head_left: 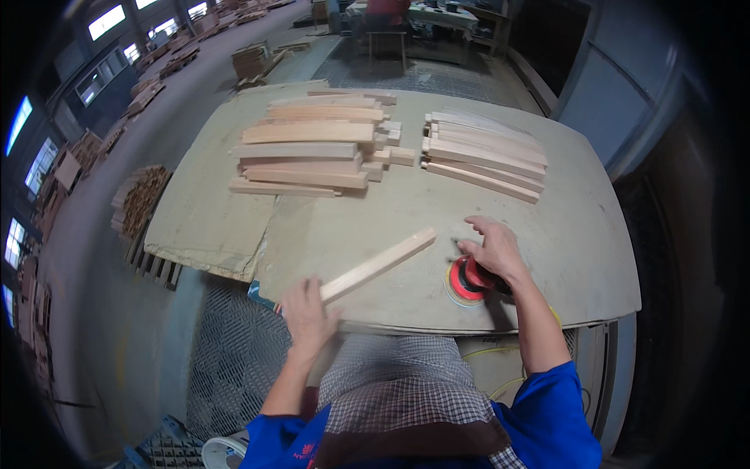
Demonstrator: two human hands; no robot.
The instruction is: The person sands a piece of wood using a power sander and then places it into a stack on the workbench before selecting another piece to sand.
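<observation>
My left hand (307, 316) is at the table's near edge, its fingers closed around the near end of a pale wooden strip (379, 266). The strip slants away to the right, its far end toward the middle of the table. At the right, a red and black round sander (467, 281) sits on the tabletop. Just beyond and over it is my right hand (498, 248), with thumb and fingers apart and not wrapped round the tool. Part of the sander is hidden by my wrist.
Two piles of wooden strips lie across the far part of the worktable (351, 227): a left pile (305, 144) and a right pile (484, 152). A yellow hose (508, 384) hangs below the near edge. Stacked wood (141, 199) on a pallet stands left of the table.
</observation>
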